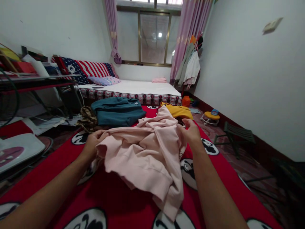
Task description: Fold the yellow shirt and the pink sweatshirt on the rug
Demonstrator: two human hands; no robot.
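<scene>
A pale pink sweatshirt (143, 152) lies bunched and partly raised over the red blanket (105, 197), which has black-and-white round prints. My left hand (96, 140) is closed on the sweatshirt's left edge, with the fingertips partly hidden by the cloth. At the garment's right side, my right hand (192, 133) grips the fabric between thumb and fingers; some of its fingers are hidden. A sleeve and the ribbed hem hang toward me. Beyond the sweatshirt lie a folded teal garment (118, 111) and a yellow garment (179, 111). Brown patterned cloth (87, 117) sits left of the teal one.
A bed (140, 87) with a white cover stands under the window. On the left are a cluttered desk (40, 79) and a white seat (21, 151). A yellow stool (211, 116) and a dark folding stool (239, 132) stand on the right. Clothes hang on a rack (193, 66).
</scene>
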